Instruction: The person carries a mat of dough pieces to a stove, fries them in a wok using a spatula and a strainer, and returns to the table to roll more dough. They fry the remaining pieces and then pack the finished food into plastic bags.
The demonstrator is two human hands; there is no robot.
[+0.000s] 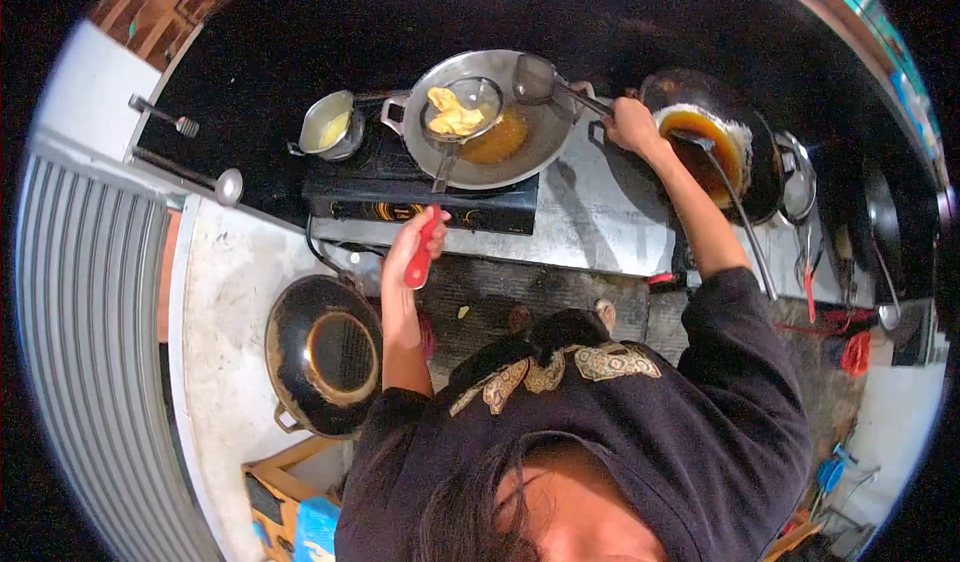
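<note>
My left hand (pixel 408 246) is wrapped round the red handle (pixel 424 250) of a strainer (pixel 480 102). Yellow pieces of food (pixel 453 113) lie in the strainer, which is over the left part of a large grey wok (pixel 540 152). Brown liquid (pixel 497 142) shows at the wok's bottom. In my right hand (pixel 633 126) is the handle of a spatula (pixel 534 79), its wide blade at the wok's upper right rim, apart from the strainer. The wok sits on a black stove (pixel 430 205).
A small pot (pixel 327 124) with yellow contents stands left of the wok. On the right, a dark wok (pixel 765 162) holds brown liquid and a long-handled ladle (pixel 745 227). An empty black wok (pixel 325 357) lies at lower left. Utensils hang at both sides.
</note>
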